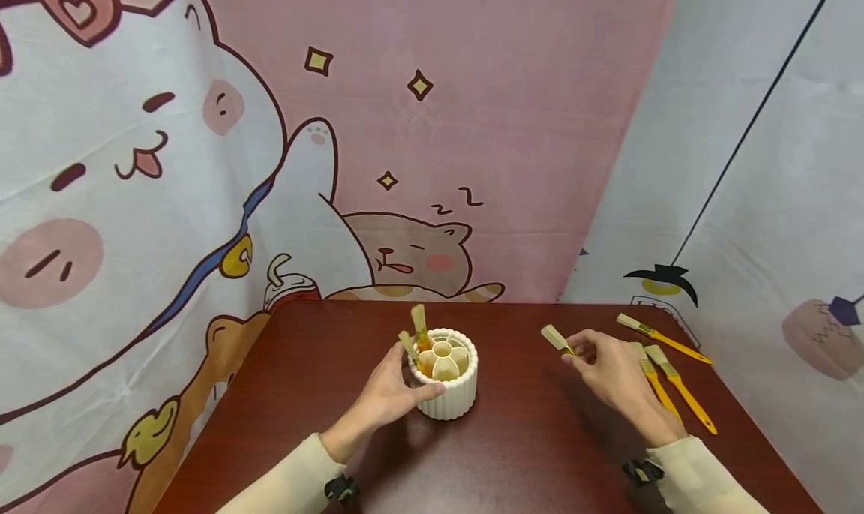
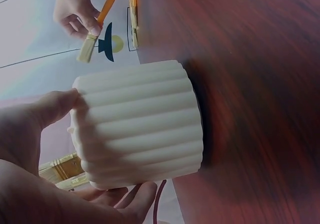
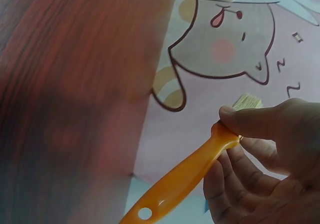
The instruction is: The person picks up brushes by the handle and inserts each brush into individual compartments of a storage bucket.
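- Cream sleeves (image 1: 283,478) cover my forearms, with a small dark device (image 1: 342,490) at each wrist.
- My left hand (image 1: 385,398) is curled round a white ribbed holder (image 1: 448,401), thumb at the near side close to the rim, fingers round the other side.
- That holder stands on the reddish-brown counter (image 1: 513,439); two brushes (image 1: 419,326) lean in its left compartments, bristles up.
- My right hand (image 1: 614,371) is nearly closed, thumb and fingers pinching one orange-handled brush (image 3: 182,179) near its neck, raised off the counter, well apart from the holder.
- Three yellow-handled brushes (image 1: 682,390) lie on the counter to my right: two side by side near my wrist, one farther back.
- Readable writing: two letters Z (image 1: 470,196) above a dozing cartoon animal (image 1: 425,255) on the pink backdrop (image 1: 513,124); some lettering (image 1: 651,302) behind the counter's rear right is too small to make out.
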Available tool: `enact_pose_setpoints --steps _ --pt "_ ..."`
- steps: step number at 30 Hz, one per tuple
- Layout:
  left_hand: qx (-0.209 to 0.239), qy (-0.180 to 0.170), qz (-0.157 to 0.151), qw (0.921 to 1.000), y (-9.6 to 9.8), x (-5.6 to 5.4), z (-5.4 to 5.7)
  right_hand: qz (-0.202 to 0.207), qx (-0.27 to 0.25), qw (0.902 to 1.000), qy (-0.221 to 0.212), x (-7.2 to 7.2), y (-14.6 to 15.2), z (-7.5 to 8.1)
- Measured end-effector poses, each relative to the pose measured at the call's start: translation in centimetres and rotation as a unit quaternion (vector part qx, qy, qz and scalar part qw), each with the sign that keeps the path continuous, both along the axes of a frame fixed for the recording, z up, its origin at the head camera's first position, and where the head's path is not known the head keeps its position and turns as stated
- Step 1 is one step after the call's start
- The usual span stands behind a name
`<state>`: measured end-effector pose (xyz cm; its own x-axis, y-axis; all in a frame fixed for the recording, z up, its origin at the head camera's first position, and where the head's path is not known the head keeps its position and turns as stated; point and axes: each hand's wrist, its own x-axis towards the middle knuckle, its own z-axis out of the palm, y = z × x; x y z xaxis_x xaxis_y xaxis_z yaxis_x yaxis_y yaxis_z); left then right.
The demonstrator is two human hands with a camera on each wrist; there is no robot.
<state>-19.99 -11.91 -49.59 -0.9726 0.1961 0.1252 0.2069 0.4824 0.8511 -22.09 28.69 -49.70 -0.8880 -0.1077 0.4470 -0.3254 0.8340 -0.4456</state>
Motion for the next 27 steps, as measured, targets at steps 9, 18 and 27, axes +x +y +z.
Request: enact_pose_setpoints --steps 9,18,27 --pt "0.096 -0.043 -0.063 0.9924 -0.4 -0.5 0.0 0.025 -0.021 0.9992 0.025 1.0 -2.3 2.1" --pt "0.108 -0.062 -0.081 0.9890 -0.8 -0.9 0.0 0.057 -0.047 0.9964 0.040 1.6 -4.9 3.8" --pt "0.145 -0.067 -0.103 0.9818 -0.8 -1.2 -0.1 0.108 -0.081 0.9887 0.065 2.0 -7.5 5.3"
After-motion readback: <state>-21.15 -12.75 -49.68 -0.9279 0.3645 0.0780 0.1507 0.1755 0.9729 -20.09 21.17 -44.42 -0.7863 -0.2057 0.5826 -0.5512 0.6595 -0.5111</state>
